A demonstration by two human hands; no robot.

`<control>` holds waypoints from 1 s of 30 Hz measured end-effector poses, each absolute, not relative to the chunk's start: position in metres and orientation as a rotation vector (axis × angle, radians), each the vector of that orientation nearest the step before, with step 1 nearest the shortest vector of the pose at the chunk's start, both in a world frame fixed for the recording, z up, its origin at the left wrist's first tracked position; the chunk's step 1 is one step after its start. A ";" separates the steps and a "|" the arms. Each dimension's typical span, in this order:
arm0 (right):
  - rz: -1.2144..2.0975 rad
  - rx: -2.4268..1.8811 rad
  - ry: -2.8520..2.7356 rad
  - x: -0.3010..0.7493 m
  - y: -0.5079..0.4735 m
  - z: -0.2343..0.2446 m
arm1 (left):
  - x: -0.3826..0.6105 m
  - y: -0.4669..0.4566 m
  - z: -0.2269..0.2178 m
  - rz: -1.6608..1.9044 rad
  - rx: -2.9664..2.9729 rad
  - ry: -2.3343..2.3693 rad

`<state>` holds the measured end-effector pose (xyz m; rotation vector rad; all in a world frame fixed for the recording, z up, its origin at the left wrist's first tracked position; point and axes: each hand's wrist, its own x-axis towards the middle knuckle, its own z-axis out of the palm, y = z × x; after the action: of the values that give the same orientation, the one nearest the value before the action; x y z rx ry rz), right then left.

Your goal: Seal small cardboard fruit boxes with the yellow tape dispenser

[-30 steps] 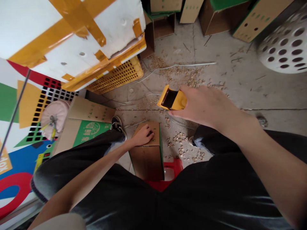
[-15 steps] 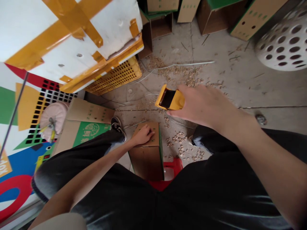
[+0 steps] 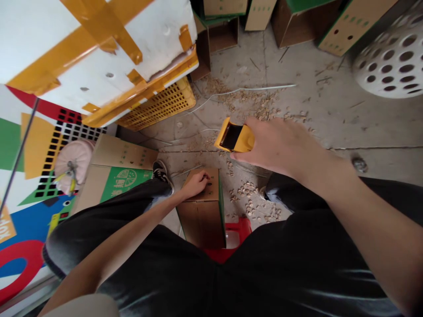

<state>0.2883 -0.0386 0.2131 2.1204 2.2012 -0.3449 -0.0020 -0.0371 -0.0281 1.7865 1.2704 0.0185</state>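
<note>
My left hand point(image 3: 196, 183) rests on top of a small brown cardboard box point(image 3: 201, 224), its fingers loosely bent against the top panel and not wrapped around it. The box stands between my knees, with a green side facing right. Ahead and to the right, my right hand point(image 3: 276, 141) grips a yellow tape dispenser point(image 3: 244, 138) with a dark opening at its front. The dispenser is held in the air, apart from the box. My fingers on its far side are partly hidden.
A red plastic stool point(image 3: 243, 229) shows behind the box. Wood-coloured chips point(image 3: 249, 193) litter the floor. At left are a taped white foam box point(image 3: 158, 39), a yellow crate point(image 3: 161, 105) and a green-brown carton point(image 3: 122, 152). A white perforated basket point(image 3: 390, 66) stands at right.
My left hand has shifted slightly forward on the box, its fingers a little more bent. The right hand and the tape dispenser have hardly moved.
</note>
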 end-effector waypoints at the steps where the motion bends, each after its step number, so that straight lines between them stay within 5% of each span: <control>1: -0.342 2.121 2.209 0.288 -0.038 0.213 | -0.002 -0.037 -0.028 0.019 1.786 1.277; 30: -0.337 2.090 2.205 0.283 -0.037 0.214 | -0.001 -0.035 -0.030 0.118 1.586 1.266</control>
<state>0.2833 -0.0373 0.2137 2.0899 2.2048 -0.3370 -0.0012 -0.0354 -0.0303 1.5857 1.2663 0.1179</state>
